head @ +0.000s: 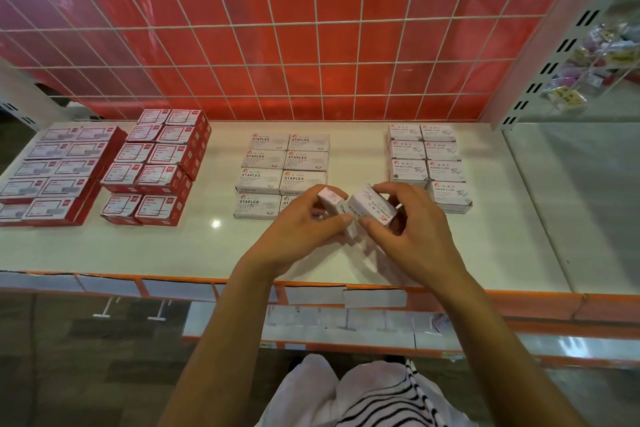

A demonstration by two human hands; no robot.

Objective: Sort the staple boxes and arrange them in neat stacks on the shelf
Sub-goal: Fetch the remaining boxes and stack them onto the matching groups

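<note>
White shop shelf (173,253), sorting in hand.
Red staple boxes (104,166) at left edge; over the middle, left hand (304,224) pinches a staples box (327,198), right hand (415,236) a paper-clips box (374,205); next, probably, each joins STAPLES stacks (282,170) or PAPER CLIPS stacks (427,163) behind.

Striped garment (388,402) (black on white)

The staple boxes (263,180) look like matt cardboard. The shelf (173,246) is smooth and glossy, catching a light. The back grid (311,24) is white-coated wire.
</note>
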